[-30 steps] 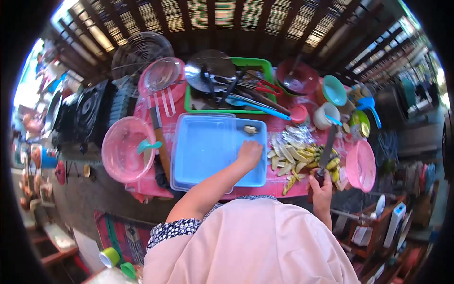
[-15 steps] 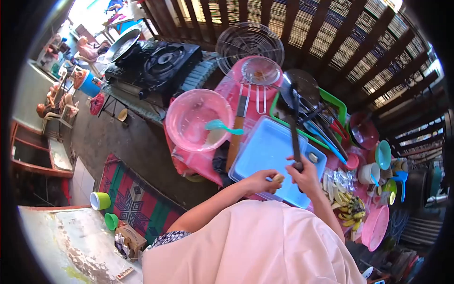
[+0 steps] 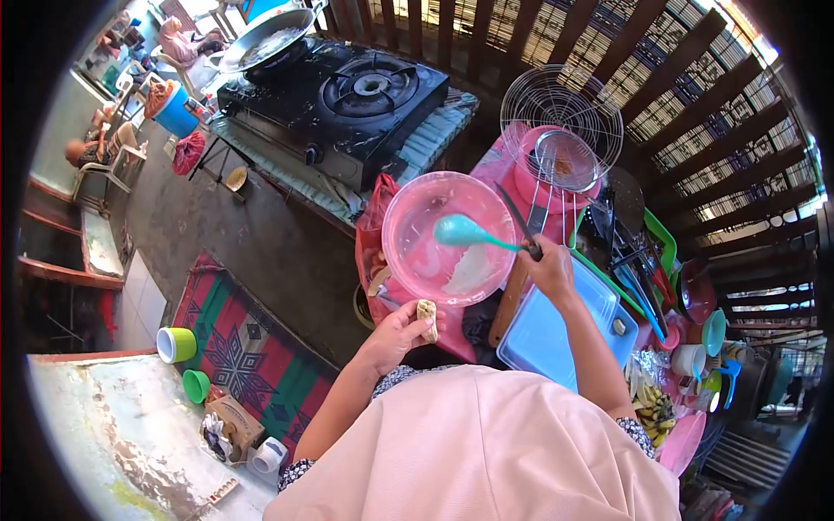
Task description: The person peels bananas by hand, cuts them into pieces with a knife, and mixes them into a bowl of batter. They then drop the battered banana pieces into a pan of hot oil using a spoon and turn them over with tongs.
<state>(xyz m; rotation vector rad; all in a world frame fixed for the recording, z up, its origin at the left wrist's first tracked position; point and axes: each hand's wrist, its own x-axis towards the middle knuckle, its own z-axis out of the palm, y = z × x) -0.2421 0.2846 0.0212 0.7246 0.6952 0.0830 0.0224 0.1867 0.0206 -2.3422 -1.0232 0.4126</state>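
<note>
My left hand (image 3: 395,339) pinches a short pale piece of peeled banana (image 3: 426,320) just below the near rim of a pink bowl (image 3: 401,276). Closed around the dark handle of a knife (image 3: 514,210), my right hand (image 3: 550,267) is at the bowl's right side, its blade pointing up and away. A turquoise ladle (image 3: 460,230) lies across the bowl, and its handle end reaches my right fingers. Whitish batter coats the bowl's inside. Partly under my right forearm is a blue lidded container (image 3: 565,326).
A black gas stove (image 3: 347,104) with a wok (image 3: 265,42) stands beyond the bowl. Strainers (image 3: 565,161) rest on a pink basin. Further right are a green tray of utensils (image 3: 662,239), bananas (image 3: 653,412) and cups. People sit in the far left background.
My right hand has carried the knife from over the blue container to the pink bowl's right side. My left hand has moved with the banana piece to the bowl's near rim. The view has shifted.
</note>
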